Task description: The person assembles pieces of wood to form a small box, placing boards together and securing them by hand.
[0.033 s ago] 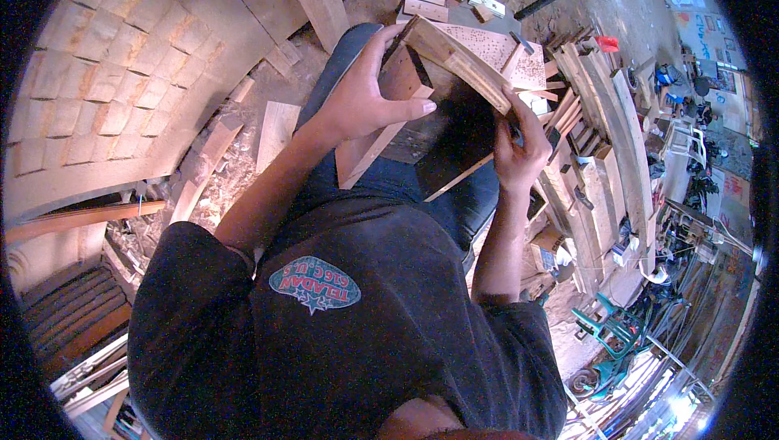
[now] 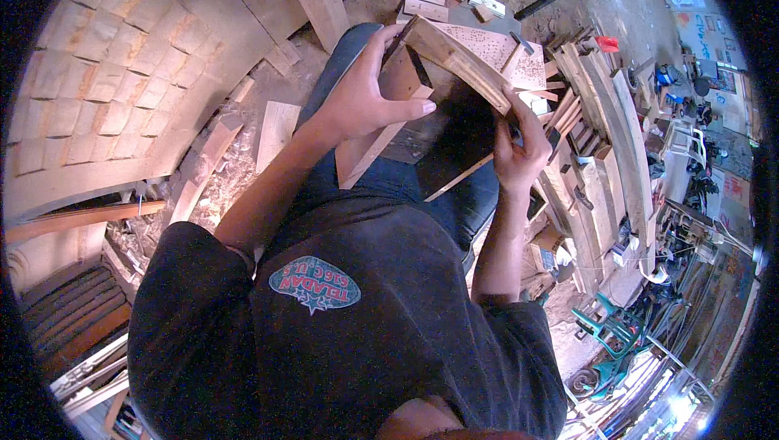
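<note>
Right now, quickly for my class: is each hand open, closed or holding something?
Left hand: fingers spread at a wooden board; grip cannot be told.
Right hand: closed, holding one end of a wooden bar.

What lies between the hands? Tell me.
In the head view: a board at the left hand, a wooden bar touching the right hand, dark space below.

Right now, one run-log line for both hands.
left hand: at wooden block | right hand: holding wooden bar by right end
</note>
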`<state>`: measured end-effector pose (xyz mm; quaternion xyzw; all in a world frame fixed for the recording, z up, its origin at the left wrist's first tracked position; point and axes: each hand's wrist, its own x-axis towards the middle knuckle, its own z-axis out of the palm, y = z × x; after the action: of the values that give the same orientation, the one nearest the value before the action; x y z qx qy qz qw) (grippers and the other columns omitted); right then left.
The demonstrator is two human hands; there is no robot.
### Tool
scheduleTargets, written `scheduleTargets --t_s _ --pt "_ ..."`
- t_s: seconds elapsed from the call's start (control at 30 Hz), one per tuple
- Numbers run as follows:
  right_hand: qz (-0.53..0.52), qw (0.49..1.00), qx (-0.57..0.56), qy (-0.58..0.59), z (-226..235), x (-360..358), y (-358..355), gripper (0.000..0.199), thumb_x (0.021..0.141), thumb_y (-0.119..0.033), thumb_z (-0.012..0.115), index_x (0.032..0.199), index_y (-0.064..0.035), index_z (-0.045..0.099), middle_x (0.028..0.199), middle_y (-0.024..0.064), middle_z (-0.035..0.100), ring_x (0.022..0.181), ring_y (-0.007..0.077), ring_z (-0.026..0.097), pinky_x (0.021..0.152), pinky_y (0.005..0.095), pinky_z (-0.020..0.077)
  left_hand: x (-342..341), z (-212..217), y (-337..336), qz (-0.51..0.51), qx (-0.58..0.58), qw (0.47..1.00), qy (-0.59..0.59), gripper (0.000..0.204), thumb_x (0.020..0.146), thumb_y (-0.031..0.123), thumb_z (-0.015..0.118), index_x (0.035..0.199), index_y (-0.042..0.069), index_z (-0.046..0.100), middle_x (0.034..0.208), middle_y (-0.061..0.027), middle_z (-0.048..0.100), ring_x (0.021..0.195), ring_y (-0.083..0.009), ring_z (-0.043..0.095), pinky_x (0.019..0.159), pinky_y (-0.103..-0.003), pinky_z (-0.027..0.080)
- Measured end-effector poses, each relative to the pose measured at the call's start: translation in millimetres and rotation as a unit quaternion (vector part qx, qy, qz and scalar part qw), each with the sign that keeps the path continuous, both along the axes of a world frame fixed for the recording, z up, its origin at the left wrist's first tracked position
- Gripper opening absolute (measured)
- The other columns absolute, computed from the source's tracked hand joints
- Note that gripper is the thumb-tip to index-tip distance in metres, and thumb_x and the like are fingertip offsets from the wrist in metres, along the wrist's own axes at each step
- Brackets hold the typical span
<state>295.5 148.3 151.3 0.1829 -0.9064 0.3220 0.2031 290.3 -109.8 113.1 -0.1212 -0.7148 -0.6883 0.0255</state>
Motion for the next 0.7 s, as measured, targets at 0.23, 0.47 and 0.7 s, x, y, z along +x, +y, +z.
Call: scheduleTargets --t_s 0.23,0.47,0.7 --pt "-0.012 0.999 0.031 0.009 -5.3 -14.0 -0.3 0.039 0.077 0.001 0.069 0.114 -0.0088 0.068 0.100 0.0148 0.070 0.087 0.0314 0.068 0.079 0.0389 0.0534 -11.2 -6.5 -2.5 -0.019 0.005 1.000 -0.022 0.102 0.070 0.033 0.084 0.145 -0.002 0.024 0.140 -0.0227 0.041 0.134 -0.0310 0.039 0.113 -0.040 0.028" --pt "-0.034 0.994 0.049 -0.093 -17.5 -48.8 -0.5 0.032 0.082 -0.014 0.071 0.113 -0.0095 0.068 0.100 0.0154 0.070 0.093 0.0324 0.068 0.080 0.0401 0.0536 -45.9 -22.5 -3.1 0.028 -0.048 0.993 -0.101 0.099 0.070 0.042 0.083 0.139 -0.007 0.030 0.133 -0.0240 0.046 0.127 -0.0308 0.045 0.108 -0.039 0.035" --pt "-0.014 0.991 0.121 -0.061 -49.3 -127.3 -9.0 0.031 0.085 -0.020 0.070 0.115 -0.0096 0.067 0.095 0.0196 0.069 0.088 0.0367 0.068 0.077 0.0423 0.0538 -112.3 -57.5 0.5 -0.003 0.176 0.940 -0.292 0.072 0.077 0.039 0.076 0.128 -0.003 0.046 0.117 -0.0145 0.057 0.108 -0.0216 0.056 0.094 -0.033 0.045"
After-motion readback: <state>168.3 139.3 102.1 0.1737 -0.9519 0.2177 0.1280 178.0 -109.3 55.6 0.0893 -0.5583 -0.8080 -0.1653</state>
